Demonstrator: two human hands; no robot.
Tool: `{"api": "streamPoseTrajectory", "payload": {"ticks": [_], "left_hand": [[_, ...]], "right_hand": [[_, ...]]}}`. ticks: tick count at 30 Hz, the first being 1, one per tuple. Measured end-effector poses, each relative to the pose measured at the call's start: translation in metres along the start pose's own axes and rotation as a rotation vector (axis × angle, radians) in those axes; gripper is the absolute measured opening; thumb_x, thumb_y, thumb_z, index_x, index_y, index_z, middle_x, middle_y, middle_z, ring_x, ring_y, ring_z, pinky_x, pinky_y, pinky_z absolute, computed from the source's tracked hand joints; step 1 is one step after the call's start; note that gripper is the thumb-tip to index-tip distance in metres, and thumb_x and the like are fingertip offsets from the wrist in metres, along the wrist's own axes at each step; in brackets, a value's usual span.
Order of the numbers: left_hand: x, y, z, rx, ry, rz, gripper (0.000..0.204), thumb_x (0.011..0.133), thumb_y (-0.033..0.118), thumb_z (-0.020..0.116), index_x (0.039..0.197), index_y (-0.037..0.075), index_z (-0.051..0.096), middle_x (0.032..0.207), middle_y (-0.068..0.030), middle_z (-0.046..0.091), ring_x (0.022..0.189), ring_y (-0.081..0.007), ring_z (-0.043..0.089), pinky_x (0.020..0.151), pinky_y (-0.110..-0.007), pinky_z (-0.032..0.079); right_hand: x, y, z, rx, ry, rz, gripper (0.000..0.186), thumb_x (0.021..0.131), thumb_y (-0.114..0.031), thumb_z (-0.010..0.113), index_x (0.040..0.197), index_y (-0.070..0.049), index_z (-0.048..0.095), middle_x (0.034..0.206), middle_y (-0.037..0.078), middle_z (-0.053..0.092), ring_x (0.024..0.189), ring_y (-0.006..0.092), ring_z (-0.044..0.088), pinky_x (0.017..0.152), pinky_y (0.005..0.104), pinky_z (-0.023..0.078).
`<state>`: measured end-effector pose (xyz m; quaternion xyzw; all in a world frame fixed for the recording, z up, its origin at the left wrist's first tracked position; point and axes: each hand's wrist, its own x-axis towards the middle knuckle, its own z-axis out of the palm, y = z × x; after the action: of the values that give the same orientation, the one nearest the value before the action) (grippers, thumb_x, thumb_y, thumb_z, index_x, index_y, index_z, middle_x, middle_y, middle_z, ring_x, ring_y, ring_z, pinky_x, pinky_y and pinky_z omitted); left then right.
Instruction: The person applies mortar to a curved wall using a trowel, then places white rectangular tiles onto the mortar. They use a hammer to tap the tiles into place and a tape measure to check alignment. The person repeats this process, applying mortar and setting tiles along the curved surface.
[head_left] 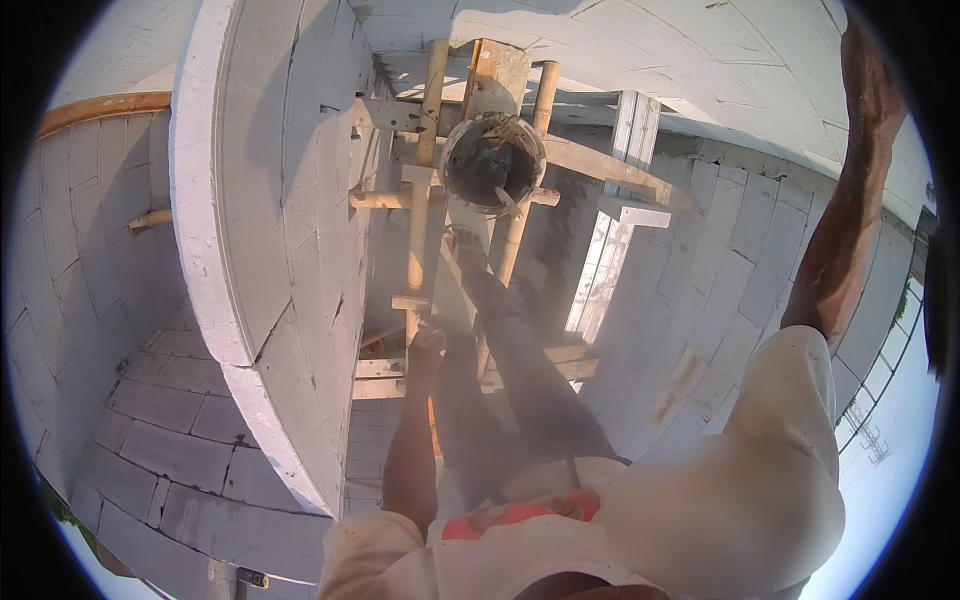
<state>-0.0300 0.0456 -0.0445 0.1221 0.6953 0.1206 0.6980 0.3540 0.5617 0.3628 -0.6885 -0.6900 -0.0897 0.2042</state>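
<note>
My left hand (428,342) hangs low beside my leg, close to the scaffold timbers, its fingers curled in. Whether it holds anything is too small and hazy to make out. My right arm reaches up along the wall at the far right; the right hand (868,75) is partly cut off by the dark rim, and its fingers do not show. Ahead of my feet a mortar-smeared bucket (452,180) stands on the scaffold, apart from both hands. Inside it lies grey material, and a pale handle-like piece (507,200) sticks up at its near edge.
Below me is a scaffold of wooden poles (434,100) and planks (500,75); my bare foot (465,245) rests on a plank. A pale block wall (270,200) rises close on the left, another block wall (720,240) on the right. A deep drop shows left of the near wall.
</note>
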Motion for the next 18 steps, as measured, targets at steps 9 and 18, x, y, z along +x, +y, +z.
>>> {"api": "streamPoseTrajectory", "payload": {"ticks": [9, 18], "left_hand": [[0.223, 0.023, 0.122, -0.452, -0.208, 0.225, 0.063, 0.1, 0.031, 0.065, 0.152, 0.004, 0.042, 0.14, -0.0121, 0.056, 0.138, -0.0298, 0.051, 0.108, -0.047, 0.044], [0.298, 0.076, 0.172, -1.065, -0.254, 0.032, 0.059, 0.109, 0.045, 0.045, 0.155, 0.01, 0.035, 0.147, -0.0112, 0.048, 0.145, -0.0299, 0.041, 0.119, -0.055, 0.027]], "right_hand": [[-0.41, 0.012, 0.403, -0.07, -1.249, 0.155, 0.039, 0.094, -0.047, 0.064, 0.11, -0.016, 0.081, 0.109, 0.015, 0.074, 0.115, 0.0339, 0.064, 0.105, 0.0552, 0.038], [-0.427, 0.023, 0.484, -0.336, -1.444, 0.036, 0.039, 0.095, -0.038, 0.06, 0.122, -0.013, 0.075, 0.129, 0.016, 0.066, 0.127, 0.0353, 0.056, 0.105, 0.0523, 0.045]]}}
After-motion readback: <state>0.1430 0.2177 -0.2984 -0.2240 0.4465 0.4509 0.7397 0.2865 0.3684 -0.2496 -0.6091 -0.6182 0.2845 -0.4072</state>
